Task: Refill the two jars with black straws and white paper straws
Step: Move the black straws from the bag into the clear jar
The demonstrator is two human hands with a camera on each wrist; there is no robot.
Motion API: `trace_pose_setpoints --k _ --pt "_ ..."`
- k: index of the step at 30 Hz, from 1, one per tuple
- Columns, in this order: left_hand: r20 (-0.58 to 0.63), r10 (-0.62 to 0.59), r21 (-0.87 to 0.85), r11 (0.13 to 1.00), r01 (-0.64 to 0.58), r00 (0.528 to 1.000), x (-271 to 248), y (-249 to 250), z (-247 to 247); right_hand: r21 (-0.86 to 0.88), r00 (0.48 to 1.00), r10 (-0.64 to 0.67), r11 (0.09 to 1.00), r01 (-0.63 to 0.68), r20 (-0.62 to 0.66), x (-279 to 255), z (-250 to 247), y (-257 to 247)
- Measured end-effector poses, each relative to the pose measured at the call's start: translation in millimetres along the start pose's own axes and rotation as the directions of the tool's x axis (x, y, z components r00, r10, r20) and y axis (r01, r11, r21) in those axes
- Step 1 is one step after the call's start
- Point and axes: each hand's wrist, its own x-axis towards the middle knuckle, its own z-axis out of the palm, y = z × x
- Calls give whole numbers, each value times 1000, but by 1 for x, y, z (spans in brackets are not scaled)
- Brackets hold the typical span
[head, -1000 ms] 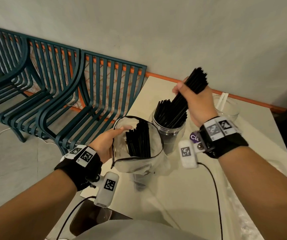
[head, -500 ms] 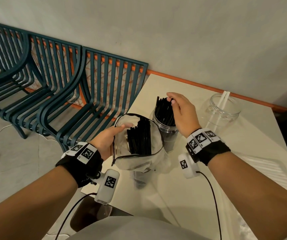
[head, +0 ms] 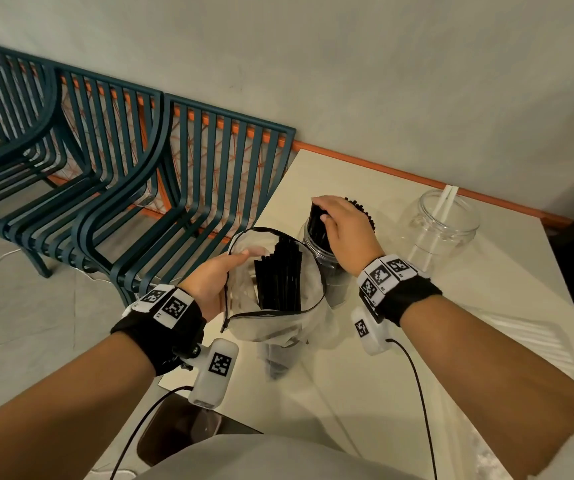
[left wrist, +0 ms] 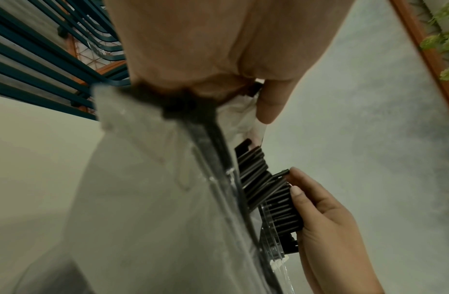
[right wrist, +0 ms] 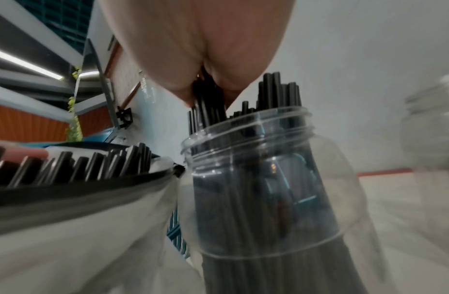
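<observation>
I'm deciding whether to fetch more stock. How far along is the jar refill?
Done: the near jar is crowded with black straws. In hand: the right hand grips a bunch at their tops, while the left hand holds open the pouch with more. Left: the far jar holds only two white paper straws.

The head view looks forward and down across the table (head: 365, 403) toward its far edge. The left wrist view runs close along the bag (left wrist: 142, 199). The right wrist view looks up from beside the jar (right wrist: 326, 159) of black straws (right wrist: 281, 89). All three views share the bag, jar and straws.
</observation>
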Motion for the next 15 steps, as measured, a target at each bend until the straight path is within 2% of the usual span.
trace_pose_setpoints --k 3,4,7,8,11,15 --pt "-3 -2 1 1000 2 1000 0 0 -2 43 996 28 999 -24 -85 0 1 -3" --pt "-6 -3 0 1000 3 1000 0 0 -2 30 998 21 999 -19 -53 0 2 -4" --pt "-10 -9 1 1000 9 1000 1 0 -4 -129 984 -20 991 44 179 -1 6 -1" --pt "-10 -9 2 1000 9 1000 1 0 -3 -171 978 -26 983 63 207 -1 6 1" --pt "-18 -5 5 1000 5 1000 3 0 -4 -293 985 -74 949 118 158 1 5 5" --pt "-15 -7 5 1000 7 1000 4 -1 -6 -493 941 35 858 144 336 0 6 10"
